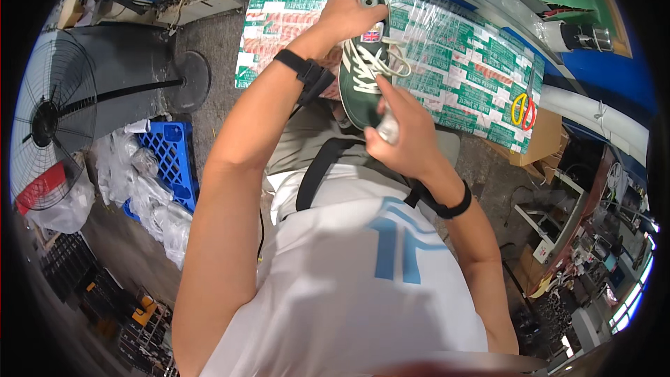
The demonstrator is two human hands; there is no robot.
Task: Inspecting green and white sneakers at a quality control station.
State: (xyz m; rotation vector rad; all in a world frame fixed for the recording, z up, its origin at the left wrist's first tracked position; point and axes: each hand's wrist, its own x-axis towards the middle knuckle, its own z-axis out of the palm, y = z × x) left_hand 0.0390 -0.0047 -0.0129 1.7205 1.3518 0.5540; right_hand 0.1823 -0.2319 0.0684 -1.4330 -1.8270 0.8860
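Note:
A dark green sneaker (pixel 359 101) with white laces and a flag patch on its tongue lies with its toe toward me. My left hand (pixel 347 12) is wrapped round its heel end at the collar, thumb across the opening. By the toe, my right hand (pixel 412 129) pinches a small white wad (pixel 388 128), perhaps cloth or tissue; its exact kind cannot be made out. The wad is close against the toe's right side, and the fingers there are slightly blurred. Beneath the shoe is a work table (pixel 453 70) covered with green, white and red printed tape under clear film.
Scissors (pixel 523 113) with yellow and red handles lie at the table's right end. A cardboard box (pixel 541 141) stands below that end. On the left are a floor fan (pixel 45 122) and a blue plastic crate (pixel 171 164) beside clear plastic bags (pixel 136 181).

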